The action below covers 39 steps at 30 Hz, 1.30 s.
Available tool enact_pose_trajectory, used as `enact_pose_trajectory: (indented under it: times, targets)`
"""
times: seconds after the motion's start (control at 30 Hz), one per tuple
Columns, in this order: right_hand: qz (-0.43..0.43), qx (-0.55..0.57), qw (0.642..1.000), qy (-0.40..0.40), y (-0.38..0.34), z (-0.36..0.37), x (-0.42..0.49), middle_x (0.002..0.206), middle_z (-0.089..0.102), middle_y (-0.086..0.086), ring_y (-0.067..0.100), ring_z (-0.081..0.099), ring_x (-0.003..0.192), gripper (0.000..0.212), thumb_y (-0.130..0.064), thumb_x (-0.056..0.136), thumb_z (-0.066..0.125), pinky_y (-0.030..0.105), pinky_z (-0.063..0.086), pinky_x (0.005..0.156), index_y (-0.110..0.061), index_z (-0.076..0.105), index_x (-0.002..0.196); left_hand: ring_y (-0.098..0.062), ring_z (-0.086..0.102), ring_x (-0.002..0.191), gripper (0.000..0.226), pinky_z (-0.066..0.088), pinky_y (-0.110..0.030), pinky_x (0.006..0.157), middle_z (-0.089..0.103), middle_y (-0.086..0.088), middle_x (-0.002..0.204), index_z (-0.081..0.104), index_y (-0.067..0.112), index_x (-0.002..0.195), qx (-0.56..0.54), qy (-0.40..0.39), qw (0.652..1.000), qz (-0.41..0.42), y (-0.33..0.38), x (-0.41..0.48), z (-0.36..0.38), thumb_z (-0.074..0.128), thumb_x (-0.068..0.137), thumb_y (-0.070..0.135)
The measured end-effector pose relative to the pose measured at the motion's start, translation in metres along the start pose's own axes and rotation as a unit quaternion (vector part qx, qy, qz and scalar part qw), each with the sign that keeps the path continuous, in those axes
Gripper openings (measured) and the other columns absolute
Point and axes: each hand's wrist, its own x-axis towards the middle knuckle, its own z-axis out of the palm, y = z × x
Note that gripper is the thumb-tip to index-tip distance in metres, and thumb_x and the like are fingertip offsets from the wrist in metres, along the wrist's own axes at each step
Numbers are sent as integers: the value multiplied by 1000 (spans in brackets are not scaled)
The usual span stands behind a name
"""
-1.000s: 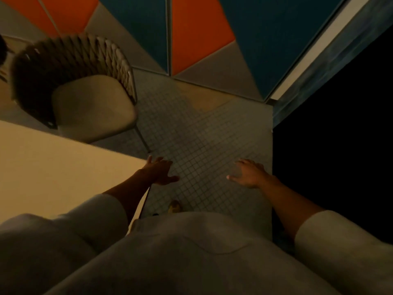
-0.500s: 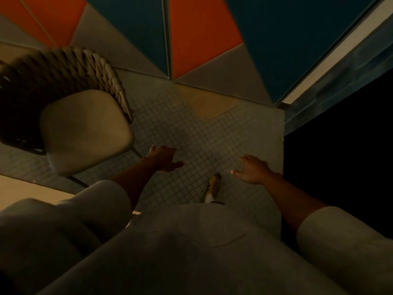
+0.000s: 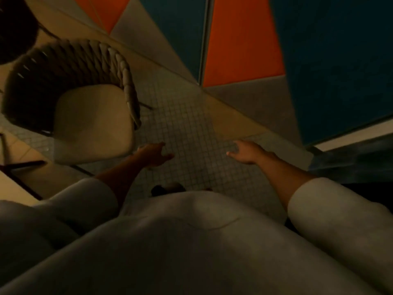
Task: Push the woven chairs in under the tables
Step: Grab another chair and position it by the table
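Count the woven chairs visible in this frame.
1. The woven chair stands at the left on the tiled floor, its cushioned seat towards the person. A dark shape in the top-left corner might be another, but it is too dim to tell.

— How was the light?
— Dim and warm. The brightest patches were the orange wall panel (image 3: 242, 43) far above the right hand (image 3: 247, 153) and the chair seat (image 3: 91, 124) just left of the left hand (image 3: 154, 155).
— Shadows?
— Heavy below both hands, across the pale garment (image 3: 191, 241). The corner up-left of the left hand was nearly black.
— Sharpness?
— Soft throughout. Both hands' outlines were smeared, and the wall seams fanned out toward the edges.
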Motion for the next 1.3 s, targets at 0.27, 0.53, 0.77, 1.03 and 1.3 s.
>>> enact_pose_trajectory:
  times: [0.27,0.53,0.77,1.03,1.3]
  targets:
    - [-82,-53,994,-48,-18,-56,73,167,32,7,29,36,151,89,-70,92,56,46,36,120,-20,30,162,-33,36,147,89,32,-50,119,33,-11,164,22,19,161,-69,-2,996,-55,20,57,-34,45,94,73]
    - [-86,-141,985,-53,-23,-157,169,166,33,6,28,35,151,88,-72,91,52,46,35,121,-20,35,160,-35,46,139,83,41,-50,112,43,-14,157,30,18,159,-203,51,975,-74,31,160,-98,52,95,66]
    - [-92,-281,953,-58,-51,-271,252,169,26,5,30,13,158,81,-72,96,45,58,9,127,-22,37,159,-37,40,144,84,34,-56,116,38,-14,160,30,18,158,-201,12,977,-67,47,241,-162,47,95,70]
    - [-194,-322,925,-48,-144,-335,332,168,29,6,32,13,158,78,-70,97,46,61,4,126,-23,38,159,-37,45,140,79,35,-54,114,49,-14,153,37,21,155,-228,48,965,-120,0,267,-227,44,95,72]
    - [-319,-414,851,-57,-244,-363,436,168,29,4,27,12,159,86,-75,95,42,59,5,126,-17,38,158,-38,51,134,73,41,-49,110,55,-17,145,44,18,150,-276,97,928,-229,-32,264,-242,47,96,67]
